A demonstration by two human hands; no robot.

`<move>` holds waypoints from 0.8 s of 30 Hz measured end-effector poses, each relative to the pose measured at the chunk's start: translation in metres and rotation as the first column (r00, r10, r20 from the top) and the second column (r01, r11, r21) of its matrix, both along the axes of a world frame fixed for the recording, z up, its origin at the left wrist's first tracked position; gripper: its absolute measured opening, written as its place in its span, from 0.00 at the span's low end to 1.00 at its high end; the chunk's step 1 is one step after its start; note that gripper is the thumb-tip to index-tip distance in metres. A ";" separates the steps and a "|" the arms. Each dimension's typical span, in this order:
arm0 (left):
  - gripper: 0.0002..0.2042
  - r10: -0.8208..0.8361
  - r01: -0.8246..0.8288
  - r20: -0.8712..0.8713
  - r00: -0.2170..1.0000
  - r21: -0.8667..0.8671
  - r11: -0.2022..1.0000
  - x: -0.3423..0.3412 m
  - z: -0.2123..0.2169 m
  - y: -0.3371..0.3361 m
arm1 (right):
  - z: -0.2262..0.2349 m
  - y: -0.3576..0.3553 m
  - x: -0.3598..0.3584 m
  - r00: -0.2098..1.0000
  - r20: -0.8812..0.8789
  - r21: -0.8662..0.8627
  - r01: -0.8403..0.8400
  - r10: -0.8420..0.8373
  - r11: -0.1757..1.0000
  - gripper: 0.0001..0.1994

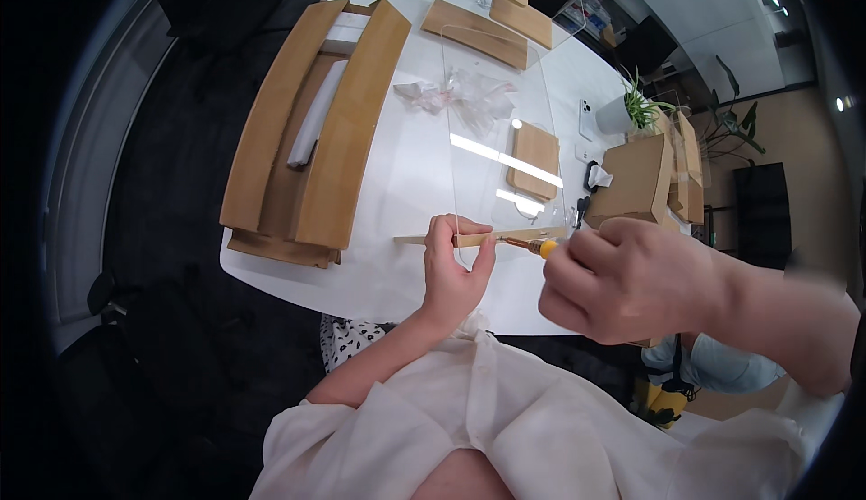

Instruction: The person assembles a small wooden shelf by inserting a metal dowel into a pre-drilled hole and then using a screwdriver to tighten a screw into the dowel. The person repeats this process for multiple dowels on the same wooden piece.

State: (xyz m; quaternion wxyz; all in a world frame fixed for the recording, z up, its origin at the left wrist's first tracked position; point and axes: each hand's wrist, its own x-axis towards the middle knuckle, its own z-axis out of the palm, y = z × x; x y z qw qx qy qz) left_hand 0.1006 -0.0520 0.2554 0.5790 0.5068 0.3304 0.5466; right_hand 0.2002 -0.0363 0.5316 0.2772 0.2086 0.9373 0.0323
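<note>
1. My left hand [454,270] pins the strip [478,238] at the counter's [397,275] near edge, fingers pinched on it.
2. My right hand [622,279] grips the screwdriver [534,246], tip at the strip under the clear sheet [496,121].

Seen from 1 head-worn fisheye, looking steeply down and close onto hands at the white table's [397,184] near edge.

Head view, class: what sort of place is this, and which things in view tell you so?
Probably an office or meeting room used for assembly work. A long white table carries open cardboard boxes, a clear plastic sheet and a potted plant; dark office chairs stand around it.
</note>
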 end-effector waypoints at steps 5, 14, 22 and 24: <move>0.14 -0.006 0.006 0.002 1.000 -0.031 1.000 -0.002 0.003 -0.002 | -0.001 0.006 0.011 0.862 0.165 0.191 -0.506 0.480 0.842 0.06; 0.11 0.000 0.003 -0.065 0.998 0.038 0.999 -0.002 0.001 -0.003 | 0.002 0.023 -0.022 0.380 0.237 -0.044 0.924 -0.894 0.381 0.08; 0.11 0.004 0.002 -0.077 0.997 0.072 0.997 -0.002 0.001 0.000 | 0.001 0.009 0.008 0.941 0.123 0.062 -0.325 0.316 0.944 0.08; 0.11 0.017 -0.009 -0.074 0.997 0.103 0.995 -0.002 -0.003 -0.001 | -0.004 0.006 0.010 0.881 0.186 0.086 -0.455 0.434 0.886 0.07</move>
